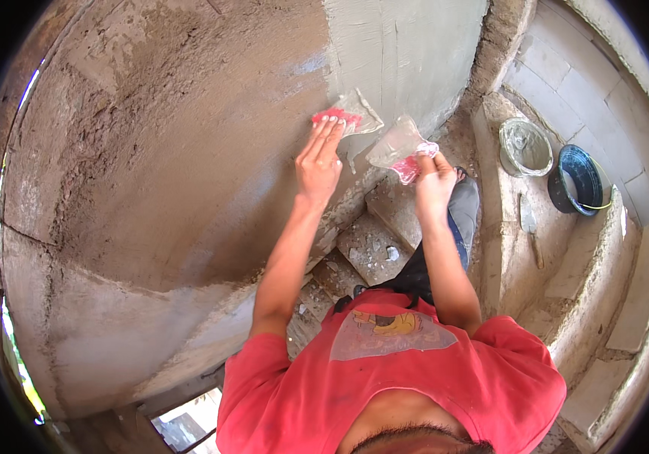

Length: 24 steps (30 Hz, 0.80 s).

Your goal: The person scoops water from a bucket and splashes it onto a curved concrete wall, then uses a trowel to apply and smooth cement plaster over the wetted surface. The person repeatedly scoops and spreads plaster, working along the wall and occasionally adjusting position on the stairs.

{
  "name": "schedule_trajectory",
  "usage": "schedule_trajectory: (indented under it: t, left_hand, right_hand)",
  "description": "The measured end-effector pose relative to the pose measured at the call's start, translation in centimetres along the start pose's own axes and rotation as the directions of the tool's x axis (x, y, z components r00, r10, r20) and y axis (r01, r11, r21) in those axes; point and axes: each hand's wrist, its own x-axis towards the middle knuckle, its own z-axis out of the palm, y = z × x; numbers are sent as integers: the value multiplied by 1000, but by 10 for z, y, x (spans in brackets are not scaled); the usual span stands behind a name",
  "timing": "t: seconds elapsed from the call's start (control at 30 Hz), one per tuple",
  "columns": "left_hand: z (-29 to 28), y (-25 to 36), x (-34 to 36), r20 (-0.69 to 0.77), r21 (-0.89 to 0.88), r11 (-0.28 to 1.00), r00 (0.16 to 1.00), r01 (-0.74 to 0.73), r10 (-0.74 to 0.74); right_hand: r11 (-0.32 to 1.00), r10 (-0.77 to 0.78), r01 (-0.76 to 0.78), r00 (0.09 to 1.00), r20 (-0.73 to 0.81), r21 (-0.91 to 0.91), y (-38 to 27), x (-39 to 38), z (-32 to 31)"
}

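Note:
My left hand [318,165] presses a red plaster spreader [349,121] against the wall, its fingers laid together over the red part. Grey plaster coats much of this spreader. Just to the right, my right hand [433,181] pinches a second plaster spreader [402,150] by its red and white edge. Grey paste smears its broad face, which is held a little off the wall. Wet grey plaster [400,57] covers the upper part of the wall, ending in a straight edge beside the rough brown surface [211,166].
Concrete steps [389,219] with crumbs of debris lie below my hands. On the ledge at right stand a plaster-smeared bucket [516,168] and a black bucket [561,195] with a yellow handle. A trowel [527,216] lies near them. Pale block wall [589,91] rises behind.

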Motion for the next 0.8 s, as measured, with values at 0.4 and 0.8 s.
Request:
schedule_trajectory:
  t: [0.4, 0.8]
  left_hand:
    - [-44, -9, 48, 230, 43, 833, 817, -552, 530]
    - [-58, -7, 24, 332, -161, 726, 656, -668, 678]
  right_hand:
    - [866, 440, -427, 898, 9, 259, -36, -18, -8]
    - [798, 497, -509, 859, 124, 322, 12, 52, 7]
